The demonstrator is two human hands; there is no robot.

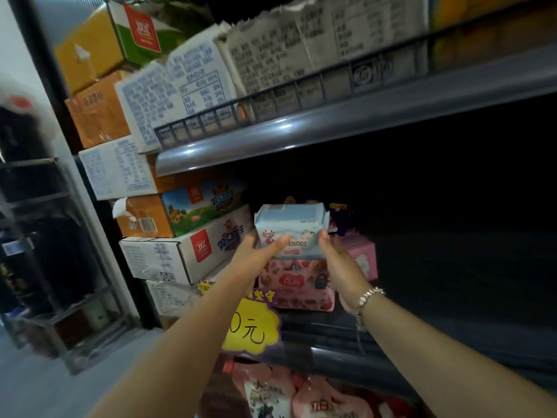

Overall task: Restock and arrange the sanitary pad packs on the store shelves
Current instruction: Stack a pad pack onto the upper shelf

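My one head view, close behind both outstretched arms, facing forward and slightly up at the grip on the blue pack [291,229], shelf edge [301,137] above it

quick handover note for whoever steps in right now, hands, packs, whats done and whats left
Left hand and right hand grip the light blue pad pack from either side, directly over the pink pad pack on the middle shelf; contact between the two is unclear.
Another pink pack sits behind on the right.
Done: a few packs are on the shelf.
Left: set the blue pack down and fill the dark, bare stretch of shelf to the right.
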